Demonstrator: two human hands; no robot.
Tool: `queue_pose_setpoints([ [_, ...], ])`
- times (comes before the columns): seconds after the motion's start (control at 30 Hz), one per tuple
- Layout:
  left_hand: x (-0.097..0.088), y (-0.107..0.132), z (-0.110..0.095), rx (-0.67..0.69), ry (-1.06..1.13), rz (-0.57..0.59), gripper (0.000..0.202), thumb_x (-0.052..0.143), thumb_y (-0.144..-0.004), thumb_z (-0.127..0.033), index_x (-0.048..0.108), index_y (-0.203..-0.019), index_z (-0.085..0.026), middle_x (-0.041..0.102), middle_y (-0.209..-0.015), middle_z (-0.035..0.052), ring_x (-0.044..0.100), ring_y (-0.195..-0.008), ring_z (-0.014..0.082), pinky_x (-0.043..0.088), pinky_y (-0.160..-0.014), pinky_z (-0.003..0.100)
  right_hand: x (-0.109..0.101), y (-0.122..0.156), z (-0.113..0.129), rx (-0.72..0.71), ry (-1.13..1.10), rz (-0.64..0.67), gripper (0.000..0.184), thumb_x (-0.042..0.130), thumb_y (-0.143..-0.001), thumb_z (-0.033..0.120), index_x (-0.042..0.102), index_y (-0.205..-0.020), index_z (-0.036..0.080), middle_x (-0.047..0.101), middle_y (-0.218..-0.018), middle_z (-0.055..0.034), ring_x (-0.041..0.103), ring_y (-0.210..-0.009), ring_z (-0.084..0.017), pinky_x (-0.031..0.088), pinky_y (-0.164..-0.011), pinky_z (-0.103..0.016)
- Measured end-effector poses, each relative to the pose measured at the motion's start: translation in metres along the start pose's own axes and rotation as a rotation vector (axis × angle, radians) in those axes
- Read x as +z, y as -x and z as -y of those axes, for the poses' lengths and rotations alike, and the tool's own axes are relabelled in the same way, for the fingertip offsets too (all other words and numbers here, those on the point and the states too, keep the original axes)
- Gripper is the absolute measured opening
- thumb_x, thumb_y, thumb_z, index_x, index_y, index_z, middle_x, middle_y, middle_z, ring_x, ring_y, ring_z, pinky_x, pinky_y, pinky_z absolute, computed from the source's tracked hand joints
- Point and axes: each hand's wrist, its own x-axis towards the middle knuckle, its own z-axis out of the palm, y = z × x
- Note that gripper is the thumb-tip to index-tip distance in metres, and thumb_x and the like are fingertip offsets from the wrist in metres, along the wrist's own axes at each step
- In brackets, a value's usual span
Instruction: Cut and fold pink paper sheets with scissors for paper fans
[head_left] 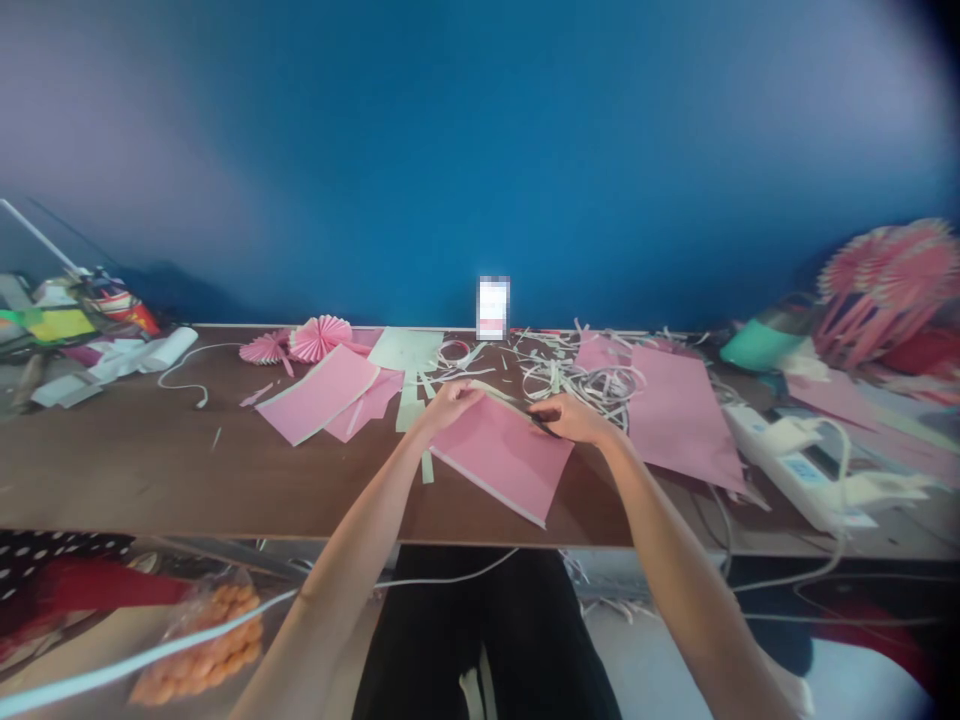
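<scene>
Blue wall (480, 150) backs a brown table (150, 470) strewn with paper. Directly under both hands lies a pink sheet (502, 460), set at a slant, its near corner pointing toward the person. The left hand (448, 402) rests curled on the sheet's far corner; whether it pinches or only presses is unclear. The right hand (574, 418) is closed around a slim dark tool (541, 425) (too small to identify), its tip on the sheet's far edge. Just beyond the right hand sits a tangle of paper strips (585, 380), with a larger pink sheet (675, 410) to its right. Left of the left hand lie stacked pink papers (319, 395), and folded pink fans (319, 337) beyond them.
</scene>
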Motion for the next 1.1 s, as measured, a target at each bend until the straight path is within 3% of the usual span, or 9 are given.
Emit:
queue_pose_setpoints([
  [0.27,0.0,-0.001,0.002,-0.005,-0.009,-0.012,0.035,0.054,-0.082,-0.048,0.061,-0.079,-0.014,0.061,-0.077,0.002,0.053,-0.068,0.0132,0.037,-0.06,0.023,0.001,-0.001,0.0,-0.007,-0.002,-0.006,0.027,0.061,-0.074,0.034,0.071,-0.091,0.017,0.068,-0.077,-0.0013,0.06,-0.067,-0.016,0.044,-0.06,-0.023],
  [0.63,0.0,0.001,-0.001,-0.06,0.053,0.105,0.034,0.056,-0.081,-0.045,0.068,-0.089,-0.015,0.066,-0.082,0.0045,0.059,-0.072,0.0162,0.043,-0.062,0.024,0.013,-0.007,-0.002,0.009,0.024,-0.069,0.039,0.061,-0.071,0.025,0.069,-0.109,0.019,0.07,-0.107,-0.0057,0.066,-0.092,-0.024,0.051,-0.083,-0.031],
  [0.8,0.0,0.001,-0.002,-0.049,0.055,0.086,0.036,0.058,-0.079,-0.047,0.068,-0.086,-0.014,0.067,-0.081,0.0047,0.059,-0.072,0.0161,0.044,-0.063,0.024,0.015,-0.008,-0.007,-0.005,0.004,-0.06,0.041,0.056,-0.071,0.017,0.068,-0.11,0.02,0.07,-0.107,-0.0038,0.066,-0.092,-0.022,0.051,-0.083,-0.03],
  [1.1,-0.001,0.002,0.001,-0.177,0.119,0.13,0.038,0.064,-0.072,-0.049,0.067,-0.084,-0.013,0.065,-0.075,0.0034,0.06,-0.063,0.0152,0.044,-0.055,0.024,0.016,-0.009,-0.008,-0.015,0.042,-0.084,0.04,0.057,-0.069,0.016,0.07,-0.106,0.02,0.072,-0.101,-0.0035,0.067,-0.084,-0.02,0.052,-0.077,-0.028],
])
